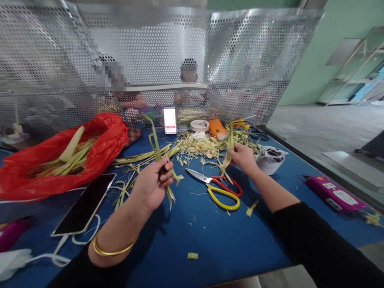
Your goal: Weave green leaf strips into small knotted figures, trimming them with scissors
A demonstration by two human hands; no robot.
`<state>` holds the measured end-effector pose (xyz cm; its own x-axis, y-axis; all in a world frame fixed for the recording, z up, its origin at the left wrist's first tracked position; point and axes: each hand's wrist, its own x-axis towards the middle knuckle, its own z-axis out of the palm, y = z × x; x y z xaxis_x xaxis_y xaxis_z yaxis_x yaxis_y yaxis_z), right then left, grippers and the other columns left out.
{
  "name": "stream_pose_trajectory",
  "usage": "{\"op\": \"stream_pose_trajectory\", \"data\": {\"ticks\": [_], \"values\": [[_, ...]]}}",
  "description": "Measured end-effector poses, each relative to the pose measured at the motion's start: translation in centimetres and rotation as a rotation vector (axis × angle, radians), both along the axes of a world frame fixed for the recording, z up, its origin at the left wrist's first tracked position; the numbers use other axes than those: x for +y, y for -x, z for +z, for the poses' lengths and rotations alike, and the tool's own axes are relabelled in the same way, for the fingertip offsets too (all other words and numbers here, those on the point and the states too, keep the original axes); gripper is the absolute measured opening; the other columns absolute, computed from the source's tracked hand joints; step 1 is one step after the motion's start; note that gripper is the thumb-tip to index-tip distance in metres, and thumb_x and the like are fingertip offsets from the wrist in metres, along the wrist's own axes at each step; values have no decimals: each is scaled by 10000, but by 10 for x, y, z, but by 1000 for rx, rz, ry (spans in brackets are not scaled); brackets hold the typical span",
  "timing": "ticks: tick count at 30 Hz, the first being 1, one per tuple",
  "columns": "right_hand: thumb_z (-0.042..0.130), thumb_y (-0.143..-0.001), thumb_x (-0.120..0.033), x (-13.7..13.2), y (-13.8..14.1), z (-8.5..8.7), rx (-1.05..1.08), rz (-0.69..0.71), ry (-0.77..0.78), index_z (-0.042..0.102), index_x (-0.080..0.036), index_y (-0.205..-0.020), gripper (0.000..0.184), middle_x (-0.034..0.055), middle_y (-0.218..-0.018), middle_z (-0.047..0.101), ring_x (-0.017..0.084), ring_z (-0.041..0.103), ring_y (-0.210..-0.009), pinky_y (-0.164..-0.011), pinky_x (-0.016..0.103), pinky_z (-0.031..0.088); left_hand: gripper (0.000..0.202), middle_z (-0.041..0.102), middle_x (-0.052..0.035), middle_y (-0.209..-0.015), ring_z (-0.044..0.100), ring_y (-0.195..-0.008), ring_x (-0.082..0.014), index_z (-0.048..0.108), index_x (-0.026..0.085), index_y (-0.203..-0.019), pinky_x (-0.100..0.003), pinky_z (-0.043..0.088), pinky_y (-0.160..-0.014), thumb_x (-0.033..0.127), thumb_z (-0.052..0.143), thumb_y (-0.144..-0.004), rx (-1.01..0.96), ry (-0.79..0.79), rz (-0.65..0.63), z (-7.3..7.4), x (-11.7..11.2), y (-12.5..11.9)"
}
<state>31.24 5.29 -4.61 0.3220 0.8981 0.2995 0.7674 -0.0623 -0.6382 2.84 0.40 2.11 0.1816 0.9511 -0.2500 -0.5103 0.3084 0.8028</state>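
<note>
At the far left of the blue table (210, 240) lies a red bag (99, 148), its mouth open toward the middle and long pale green leaves (70, 158) showing inside. Just in front of it a dark phone (85, 204) lies flat, with a white cable (81, 240) looping off its near end. The left hand (153, 184), a gold bangle (114, 251) on its wrist, is raised a little over the table near the centre; its fingers are curled tight around a bunch of green stalks (154, 140), which stand up out of the fist and lean slightly left, their frayed ends hanging below the palm. Right of that hand, scissors (219, 188) with red and yellow handles lie on the table, blades closed and pointing left. Behind them, a heap of trimmings (204, 146) spreads along the back of the table, with a tape roll (199, 125) and an orange tool (217, 129) just beyond it. The right hand (244, 158) hovers over the heap's right end, apart from the left hand, thumb and fingers pinched on a single leaf strip (230, 140) that stands upright above them and trails below. Just beside it sits a white spool (270, 159), and further right a pink box (333, 195) lies near the table's edge. A perforated metal screen (150, 52) runs along the back, with two people seated behind it.
</note>
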Motion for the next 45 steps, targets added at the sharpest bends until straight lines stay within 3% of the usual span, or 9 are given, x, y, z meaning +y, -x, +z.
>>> {"op": "stream_pose_trajectory", "data": {"ticks": [6, 12, 15, 18, 21, 24, 27, 36, 45], "values": [[503, -780, -341, 5, 39, 13, 253, 239, 29, 463, -204, -585, 241, -50, -416, 464, 108, 455, -359, -392, 226, 364, 197, 414, 72, -553, 296, -330, 2, 543, 111, -785, -125, 222, -310, 156, 438, -944, -179, 25, -22, 7, 8, 12], [590, -782, -359, 50, 109, 63, 353, 443, -11, 561, -178, -671, 214, -6, -567, 581, 120, 550, -513, -487, 215, 418, 201, 425, 73, -556, 291, -334, 4, 547, 112, -768, -118, 214, -320, 190, 468, -935, -139, -8, -63, -1, 5, 8], [577, -807, -368, 38, 128, 79, 372, 530, -72, 604, -172, -748, 207, 16, -711, 636, 129, 584, -653, -576, 217, 439, 170, 440, 73, -548, 290, -341, 1, 549, 117, -755, -118, 218, -331, 211, 531, -896, -77, -32, -32, -5, 5, 4], [471, -871, -461, -8, 135, 71, 387, 667, -23, 639, -159, -737, 370, 23, -695, 650, 138, 595, -649, -604, 248, 465, 170, 469, 69, -565, 314, -364, -5, 549, 127, -751, -121, 208, -339, 258, 630, -823, -49, -105, 23, -10, 3, -1], [613, -790, -399, -56, 136, 49, 544, 822, 72, 659, -166, -870, 251, 31, -799, 702, 161, 638, -726, -705, 293, 500, 213, 496, 59, -594, 367, -401, -17, 559, 136, -757, -125, 223, -354, 309, 682, -768, -12, -149, 42, -15, -1, -8], [596, -808, -339, -80, 134, 31, 546, 685, 35, 645, -179, -810, 167, 17, -717, 677, 163, 624, -670, -676, 297, 495, 208, 513, 51, -613, 362, -403, -20, 558, 141, -754, -135, 192, -348, 312, 675, -762, 18, -154, -2, -21, -5, -15], [546, -826, -294, -84, 130, 24, 454, 629, 17, 602, -186, -711, 168, -4, -645, 621, 149, 582, -625, -626, 271, 465, 189, 519, 44, -616, 359, -401, -18, 551, 138, -729, -140, 175, -348, 291, 652, -775, 42, -167, -14, -25, -9, -18], [506, -860, -327, -79, 128, 15, 428, 699, 81, 606, -194, -745, 202, -5, -638, 612, 157, 596, -622, -634, 277, 475, 152, 532, 32, -601, 377, -384, -22, 560, 133, -707, -158, 160, -345, 226, 618, -813, 54, -110, 67, -21, -2, -15], [417, -934, -164, -90, 128, 14, -389, 758, -455, 589, -177, -758, 246, 41, -703, 553, 164, 468, -630, -610, 285, 355, 211, 465, 75, -528, 283, -341, 0, 560, 138, -669, -157, 132, -351, 274, 695, -758, 81, -5, 37, -35, 2, -17]]}}
